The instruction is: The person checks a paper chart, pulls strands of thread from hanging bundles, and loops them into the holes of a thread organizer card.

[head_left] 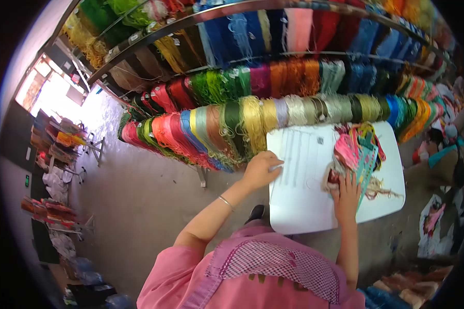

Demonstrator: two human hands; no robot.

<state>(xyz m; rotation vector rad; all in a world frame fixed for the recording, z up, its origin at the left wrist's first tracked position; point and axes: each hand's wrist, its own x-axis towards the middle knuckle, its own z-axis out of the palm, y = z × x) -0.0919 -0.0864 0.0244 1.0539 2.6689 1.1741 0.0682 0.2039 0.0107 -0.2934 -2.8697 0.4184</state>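
A small white table point(299, 221) stands in front of me, with a printed white sheet point(299, 149) on it. My left hand point(263, 169) is at the table's left edge with its fingers curled in. Its fingertips meet the edge of the sheet, and what they grip is hidden. My right hand point(348, 190) lies on the table with its fingers stretched out, touching a light green card with holes point(366, 164) and dark red thread point(333, 177). Beyond the fingers is a pink thread bundle point(347, 149). Loose beige threads point(381, 189) trail to the right.
Coloured thread skeins point(252, 121) hang in several rows on curved metal rails point(201, 18) behind the table. Racks with more yarn point(56, 136) stand at the far left. White plastic bags point(432, 226) lie on the floor at the right, and yarn heaps point(412, 288) at the lower right.
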